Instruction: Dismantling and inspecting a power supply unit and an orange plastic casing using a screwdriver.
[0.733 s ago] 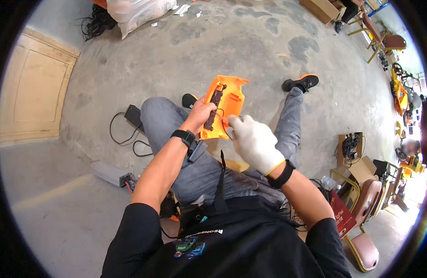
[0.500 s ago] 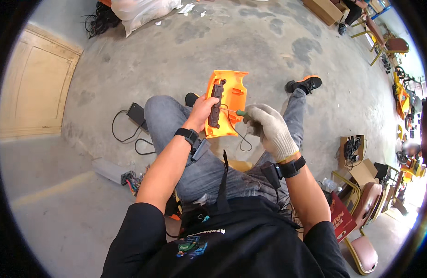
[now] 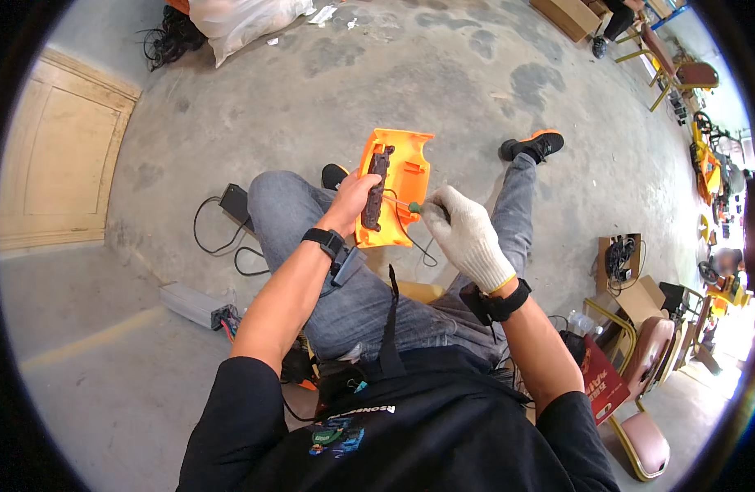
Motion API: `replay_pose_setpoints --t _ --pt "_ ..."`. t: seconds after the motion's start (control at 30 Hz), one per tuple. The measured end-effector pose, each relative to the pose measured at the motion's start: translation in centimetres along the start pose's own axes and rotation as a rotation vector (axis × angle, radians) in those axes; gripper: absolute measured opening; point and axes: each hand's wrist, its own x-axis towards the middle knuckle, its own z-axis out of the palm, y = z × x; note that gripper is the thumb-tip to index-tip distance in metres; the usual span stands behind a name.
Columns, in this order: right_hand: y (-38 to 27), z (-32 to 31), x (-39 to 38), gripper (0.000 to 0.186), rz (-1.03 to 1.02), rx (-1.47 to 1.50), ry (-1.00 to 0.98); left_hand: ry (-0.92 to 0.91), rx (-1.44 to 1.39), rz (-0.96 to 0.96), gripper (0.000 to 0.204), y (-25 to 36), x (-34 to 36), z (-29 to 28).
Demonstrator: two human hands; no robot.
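Note:
My bare left hand (image 3: 352, 201) is closed on an orange plastic cover (image 3: 412, 151), its thumb over a long dark brown part (image 3: 376, 190) that lies along the cover's left side. Gloved in white knit, my right hand (image 3: 461, 233) grips a screwdriver (image 3: 414, 207) with a green handle. The thin shaft points left toward the dark part; whether its tip touches is too small to tell. A black cable runs from the cover's inside and hangs below it. Both pieces are held up above my lap.
A black power adapter (image 3: 235, 202) with a looped cord lies left of my knee. Beyond it is a grey metal box (image 3: 192, 304) with wires. On the right stand an open carton (image 3: 620, 264) of cables and stacked chairs (image 3: 648, 354). A white sack (image 3: 245, 22) sits at the far left.
My right hand has turned at the wrist, its fingers now curled differently around the screwdriver handle. The cover stays in my left hand, and the whole view has shifted slightly.

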Motion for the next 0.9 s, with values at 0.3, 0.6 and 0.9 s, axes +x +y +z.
replay_pose_setpoints --t 0.3,0.6,0.9 --pt "-1.0 0.9 0.0 0.032 0.045 0.059 0.185 -0.03 0.009 0.001 0.025 -0.5 0.8 -0.9" --pt "-1.2 0.7 0.0 0.021 -0.033 -0.12 0.132 -0.02 0.042 -0.025 0.027 -0.7 0.8 -1.0" --pt "-1.5 0.7 -0.3 0.028 -0.099 -0.067 0.16 -0.001 0.031 -0.019 0.026 -0.8 1.0 -1.3"
